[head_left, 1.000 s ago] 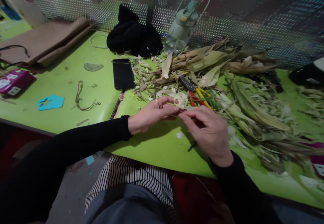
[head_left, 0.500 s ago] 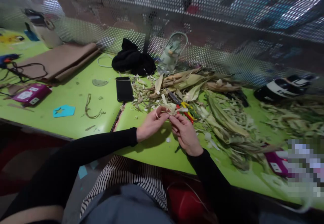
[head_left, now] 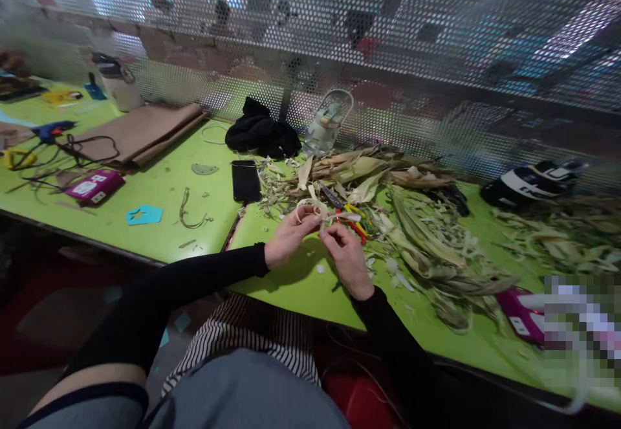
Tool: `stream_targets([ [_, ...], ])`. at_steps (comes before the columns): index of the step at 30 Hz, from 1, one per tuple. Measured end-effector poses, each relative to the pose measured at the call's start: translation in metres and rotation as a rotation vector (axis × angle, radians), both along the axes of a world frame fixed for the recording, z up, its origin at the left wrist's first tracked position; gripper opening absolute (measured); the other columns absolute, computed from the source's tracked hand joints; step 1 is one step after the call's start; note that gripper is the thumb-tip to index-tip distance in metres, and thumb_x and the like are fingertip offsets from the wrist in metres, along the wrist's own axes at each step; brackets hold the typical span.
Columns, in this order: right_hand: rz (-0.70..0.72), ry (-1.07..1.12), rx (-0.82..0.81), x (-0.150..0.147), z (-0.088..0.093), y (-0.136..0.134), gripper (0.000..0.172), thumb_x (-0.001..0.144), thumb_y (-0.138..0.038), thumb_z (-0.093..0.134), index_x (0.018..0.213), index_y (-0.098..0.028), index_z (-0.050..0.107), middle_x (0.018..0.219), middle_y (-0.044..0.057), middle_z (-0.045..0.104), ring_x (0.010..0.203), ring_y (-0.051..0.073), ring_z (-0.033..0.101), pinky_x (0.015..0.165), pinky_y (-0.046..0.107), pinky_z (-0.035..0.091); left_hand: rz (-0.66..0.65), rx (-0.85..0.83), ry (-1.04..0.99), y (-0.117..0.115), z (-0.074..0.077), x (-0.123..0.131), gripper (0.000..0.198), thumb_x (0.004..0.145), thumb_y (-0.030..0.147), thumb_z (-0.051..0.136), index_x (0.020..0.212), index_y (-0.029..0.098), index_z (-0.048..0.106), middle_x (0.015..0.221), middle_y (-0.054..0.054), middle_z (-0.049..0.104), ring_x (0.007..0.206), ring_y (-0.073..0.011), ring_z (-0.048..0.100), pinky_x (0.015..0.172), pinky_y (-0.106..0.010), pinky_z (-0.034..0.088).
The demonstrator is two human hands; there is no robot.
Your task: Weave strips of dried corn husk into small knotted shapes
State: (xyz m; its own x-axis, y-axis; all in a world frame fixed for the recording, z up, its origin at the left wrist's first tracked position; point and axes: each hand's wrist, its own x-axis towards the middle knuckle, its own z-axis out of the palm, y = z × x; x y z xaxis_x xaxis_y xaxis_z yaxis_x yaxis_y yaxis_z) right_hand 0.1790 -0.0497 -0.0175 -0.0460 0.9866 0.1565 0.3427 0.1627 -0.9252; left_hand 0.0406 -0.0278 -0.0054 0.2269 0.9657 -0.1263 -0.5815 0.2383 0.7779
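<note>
Over the near edge of the green counter [head_left: 291, 293], the left hand [head_left: 290, 238] and right hand [head_left: 347, 257] sit close together, each pinching an end of a pale corn husk strip [head_left: 315, 208] that looks light, papery and easily torn, best held by those ends, its curled length running roughly left to right

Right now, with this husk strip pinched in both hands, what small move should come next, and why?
Probably draw the right hand a little away from the left hand to tighten the husk strip: both hands pinch it, and it curls in a loose loop above the left hand.
</note>
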Motion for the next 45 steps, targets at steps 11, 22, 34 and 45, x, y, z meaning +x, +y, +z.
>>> stream_targets([
  [11, 0.336, -0.284, 0.032, -0.004, 0.000, -0.003, 0.013, 0.077, -0.021, 0.061, 0.064, -0.021, 0.058, 0.063, -0.002, 0.056, 0.061, 0.014, 0.048, 0.059, 0.028, 0.035, -0.064, 0.012, 0.128, 0.013, -0.005, -0.014, 0.015, 0.082, 0.010, 0.065, 0.095, 0.017, 0.066, 0.093, -0.001, 0.071, 0.076, -0.0081, 0.057, 0.067, -0.020, 0.040],
  [22, -0.344, -0.210, 0.447, 0.015, -0.004, 0.000, 0.020, 0.091, -0.040, 0.057, 0.097, -0.021, 0.059, 0.097, 0.005, 0.059, 0.076, 0.017, 0.053, 0.068, 0.033, 0.047, -0.256, -0.102, 0.142, 0.020, -0.004, -0.013, 0.012, 0.078, 0.007, 0.067, 0.083, 0.014, 0.061, 0.084, 0.000, 0.064, 0.073, -0.0072, 0.062, 0.062, -0.018, 0.040],
  [34, -0.078, 0.129, -0.190, 0.015, -0.001, 0.022, 0.039, 0.087, -0.060, 0.061, 0.092, -0.021, 0.060, 0.071, -0.003, 0.059, 0.058, 0.013, 0.057, 0.054, 0.027, 0.049, -0.334, 0.204, 0.322, 0.024, -0.018, -0.014, 0.011, 0.082, 0.013, 0.069, 0.090, 0.017, 0.063, 0.080, 0.000, 0.064, 0.074, -0.0110, 0.058, 0.071, -0.024, 0.043],
  [45, -0.131, 0.173, -0.253, 0.008, -0.010, 0.018, 0.057, 0.080, -0.076, 0.054, 0.072, -0.020, 0.058, 0.059, -0.003, 0.049, 0.049, 0.010, 0.040, 0.044, 0.025, 0.028, -0.350, 0.312, 0.380, 0.019, -0.027, -0.015, 0.007, 0.092, 0.018, 0.053, 0.099, 0.017, 0.055, 0.080, 0.002, 0.053, 0.064, -0.0079, 0.047, 0.063, -0.022, 0.039],
])
